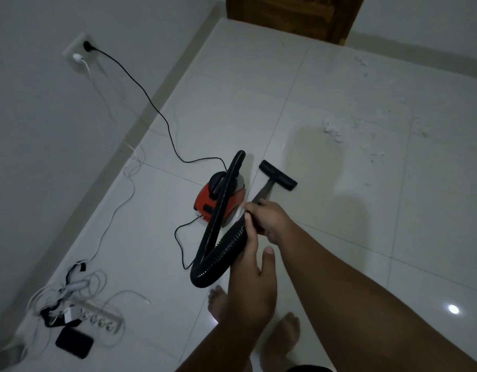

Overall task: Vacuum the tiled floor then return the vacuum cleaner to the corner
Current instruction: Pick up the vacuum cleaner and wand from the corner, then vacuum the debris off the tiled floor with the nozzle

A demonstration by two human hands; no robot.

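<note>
Small red canister vacuum cleaner (218,200) is stood on white tiled floor (339,237), near its left edge. Rigid black wand (264,191) is gripped by right hand (272,218), fingers curled round it. Black ribbed hose (221,251) is touched by left hand (250,280), fingers nearly straight, thumb clear.

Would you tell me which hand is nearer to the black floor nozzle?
Right. The right hand grips the wand just behind the floor nozzle; the left hand lies farther back, toward the person, against the ribbed hose.
</note>
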